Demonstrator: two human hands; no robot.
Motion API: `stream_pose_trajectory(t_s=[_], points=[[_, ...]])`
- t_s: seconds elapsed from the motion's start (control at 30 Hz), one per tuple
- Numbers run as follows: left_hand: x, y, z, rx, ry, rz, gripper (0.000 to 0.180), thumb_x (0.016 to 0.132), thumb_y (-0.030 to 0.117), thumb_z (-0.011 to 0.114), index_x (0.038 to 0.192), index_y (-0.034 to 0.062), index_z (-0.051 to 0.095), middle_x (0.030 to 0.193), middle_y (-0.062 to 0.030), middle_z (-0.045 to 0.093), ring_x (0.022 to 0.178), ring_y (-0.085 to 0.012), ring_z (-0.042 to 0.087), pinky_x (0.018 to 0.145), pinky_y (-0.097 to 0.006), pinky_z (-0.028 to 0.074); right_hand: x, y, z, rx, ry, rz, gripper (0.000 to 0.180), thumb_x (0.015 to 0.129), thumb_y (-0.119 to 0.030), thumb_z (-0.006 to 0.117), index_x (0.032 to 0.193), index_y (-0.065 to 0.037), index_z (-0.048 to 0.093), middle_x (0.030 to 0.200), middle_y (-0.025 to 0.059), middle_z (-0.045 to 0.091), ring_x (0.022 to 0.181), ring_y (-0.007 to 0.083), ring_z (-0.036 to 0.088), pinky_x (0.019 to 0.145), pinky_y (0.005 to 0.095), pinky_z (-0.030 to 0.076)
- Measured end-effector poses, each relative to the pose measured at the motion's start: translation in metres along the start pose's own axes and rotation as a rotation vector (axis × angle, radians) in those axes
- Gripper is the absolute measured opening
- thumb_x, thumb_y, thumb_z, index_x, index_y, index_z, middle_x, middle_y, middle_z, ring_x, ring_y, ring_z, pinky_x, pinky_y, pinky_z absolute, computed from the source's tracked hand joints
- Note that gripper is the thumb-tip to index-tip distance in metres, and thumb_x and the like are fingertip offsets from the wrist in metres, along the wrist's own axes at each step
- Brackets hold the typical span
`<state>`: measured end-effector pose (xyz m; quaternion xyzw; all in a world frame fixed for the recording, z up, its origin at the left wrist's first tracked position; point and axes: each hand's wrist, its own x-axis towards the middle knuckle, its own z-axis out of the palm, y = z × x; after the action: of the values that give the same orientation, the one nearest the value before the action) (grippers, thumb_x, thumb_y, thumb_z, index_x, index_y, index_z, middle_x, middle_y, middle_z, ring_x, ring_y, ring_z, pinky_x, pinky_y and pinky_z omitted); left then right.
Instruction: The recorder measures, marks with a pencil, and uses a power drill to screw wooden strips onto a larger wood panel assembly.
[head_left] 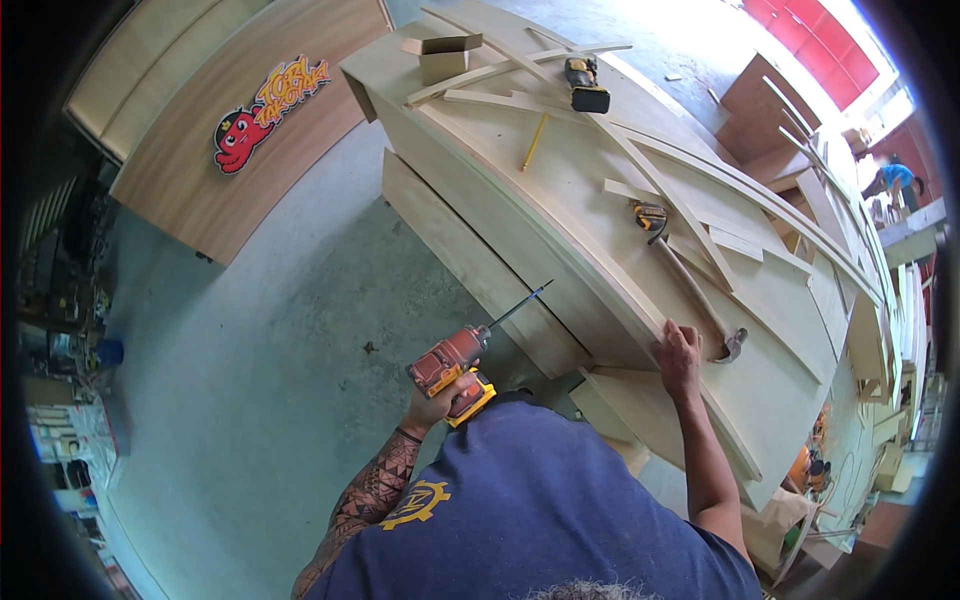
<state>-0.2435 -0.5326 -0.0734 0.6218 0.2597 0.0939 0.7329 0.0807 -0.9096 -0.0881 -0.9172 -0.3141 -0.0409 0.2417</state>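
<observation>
The work looks partway done: a long strip [640, 305] lies along the edge of the desk [570, 165], but other strips look loose, so some seem left. The left hand [434, 404] is wrapped around one red drill [447, 360], beside the desk. The right hand [680, 350] is curled at the edge; I cannot tell if it pinches anything. On top I count one black-and-yellow power tool [586, 85], one hammer [692, 290], one yellow pencil [535, 142] and one small box [443, 64].
</observation>
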Motion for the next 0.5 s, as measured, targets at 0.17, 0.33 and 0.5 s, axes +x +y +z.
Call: stream_pose_trajectory(t_s=[0.17,0.33,0.5], points=[[-0.012,-0.016,0.009,-0.049,0.058,-0.028,0.032,0.1,0.016,0.068,0.128,0.0008,0.07,0.078,0.0068,0.06,0.069,-0.0012,0.055,0.063,-0.02,0.045,0.031,-0.022,0.027,-0.008,0.005,0.025,0.06,0.081,-0.012,0.083,0.139,-0.006,0.065,0.112,0.0152,0.061,0.107,0.0356,0.059,0.095,0.0469,0.05],[-0.007,-0.038,0.009,-0.165,0.053,-0.059,0.032,0.1,0.017,0.068,0.128,0.0015,0.068,0.08,0.0063,0.06,0.069,-0.0016,0.056,0.064,-0.02,0.046,0.072,-0.041,0.048,-0.062,0.034,-0.001,0.057,0.083,-0.01,0.083,0.136,-0.006,0.065,0.111,0.0166,0.061,0.106,0.0371,0.058,0.094,0.0477,0.05],[-0.008,-0.035,0.009,-0.307,0.11,-0.169,0.028,0.097,0.013,0.069,0.122,-0.0011,0.072,0.081,0.0049,0.063,0.068,-0.0017,0.058,0.062,-0.019,0.047,0.102,-0.074,0.053,0.011,0.081,0.064,0.057,0.082,-0.009,0.084,0.135,-0.005,0.063,0.113,0.0187,0.061,0.109,0.0403,0.059,0.095,0.0482,0.05]])
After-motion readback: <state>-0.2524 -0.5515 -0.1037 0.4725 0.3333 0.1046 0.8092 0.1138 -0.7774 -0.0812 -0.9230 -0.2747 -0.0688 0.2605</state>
